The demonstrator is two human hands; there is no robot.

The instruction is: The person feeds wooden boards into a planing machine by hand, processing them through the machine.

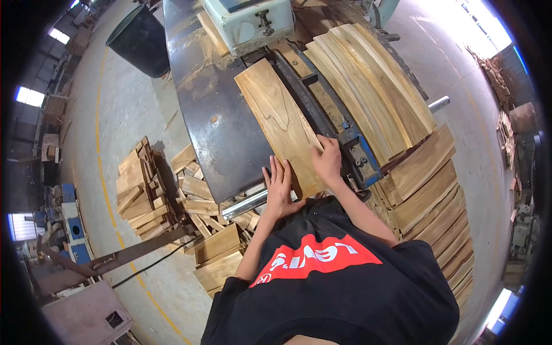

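A long pale wooden board (276, 118) lies flat on the dark metal machine table (215, 126), its far end near the machine's pale green housing (247, 20). My left hand (280, 187) lies flat with fingers spread at the board's near left edge. My right hand (326, 160) presses on the board's near right corner, beside the black and blue fence rail (322, 109). Neither hand grips around anything.
A stack of long boards (368, 86) lies right of the fence, with more stacked planks (437, 195) lower right. Short offcuts (155, 190) are piled on the floor at left. A black bin (141, 40) stands at the far left of the machine.
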